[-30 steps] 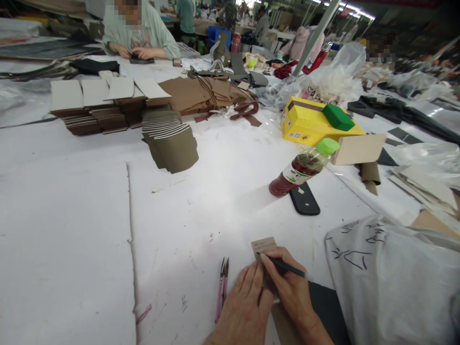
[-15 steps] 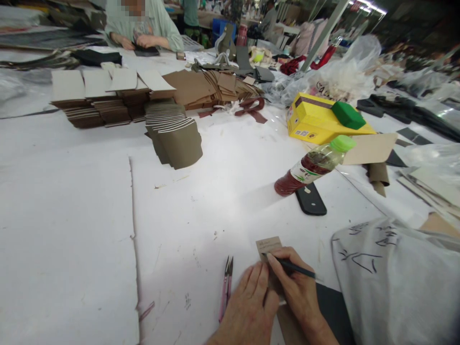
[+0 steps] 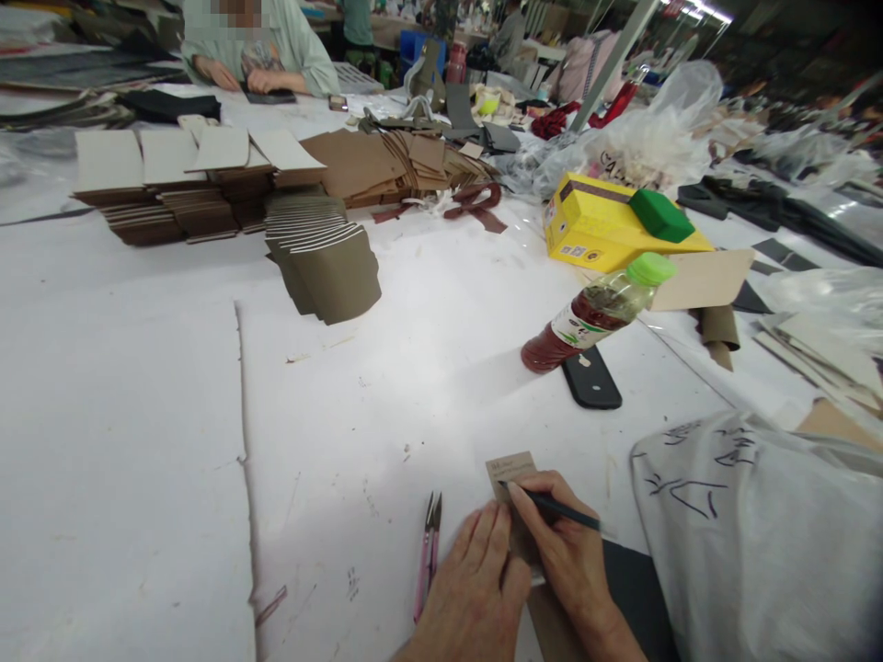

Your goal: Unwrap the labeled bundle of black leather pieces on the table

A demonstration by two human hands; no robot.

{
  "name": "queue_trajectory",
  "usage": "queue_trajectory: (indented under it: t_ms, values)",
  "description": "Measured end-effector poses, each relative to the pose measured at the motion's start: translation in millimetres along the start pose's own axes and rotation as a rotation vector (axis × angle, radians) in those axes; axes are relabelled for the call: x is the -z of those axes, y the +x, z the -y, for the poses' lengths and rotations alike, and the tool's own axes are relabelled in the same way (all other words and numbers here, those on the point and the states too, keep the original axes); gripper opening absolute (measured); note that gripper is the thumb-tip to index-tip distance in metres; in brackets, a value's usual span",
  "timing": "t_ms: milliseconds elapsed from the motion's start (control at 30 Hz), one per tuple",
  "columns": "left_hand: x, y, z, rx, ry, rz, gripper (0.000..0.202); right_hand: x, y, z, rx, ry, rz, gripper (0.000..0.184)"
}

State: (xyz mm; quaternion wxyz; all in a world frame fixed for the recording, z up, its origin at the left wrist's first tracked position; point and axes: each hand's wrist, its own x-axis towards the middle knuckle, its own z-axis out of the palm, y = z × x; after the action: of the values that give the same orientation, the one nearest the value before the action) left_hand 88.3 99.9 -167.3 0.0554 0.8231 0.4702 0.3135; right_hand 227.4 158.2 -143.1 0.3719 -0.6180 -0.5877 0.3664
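My right hand (image 3: 562, 561) grips a slim black pen (image 3: 562, 510), and its tip rests on a tan card strip (image 3: 509, 473). My left hand (image 3: 473, 588) lies over the lower part of that strip and holds it against the white-covered table (image 3: 124, 478). Just left of my left hand lie small thread snips with pink handles (image 3: 426, 556), not touching it. A dark sheet (image 3: 638, 598) runs out beneath my right wrist. My hands hide most of the strip.
A crumpled white sheet with black marks (image 3: 731, 524) lies to my right. Ahead stand a red-filled bottle (image 3: 593, 313), a yellow box (image 3: 607, 225) and stacks of cut card (image 3: 324, 262). A co-worker (image 3: 255, 55) works at the far side.
My hands and the pen hold nearly the same place. The whole scene shifts slightly in view as my head moves.
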Motion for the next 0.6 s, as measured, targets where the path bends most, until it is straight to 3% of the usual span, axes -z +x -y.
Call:
queue_trajectory:
  t_ms: [600]
  values:
    - [-2.6,0.6,-0.7,0.017,-0.018,-0.03,0.008,0.8,-0.4,1.4,-0.022,0.002,-0.035,0.019]
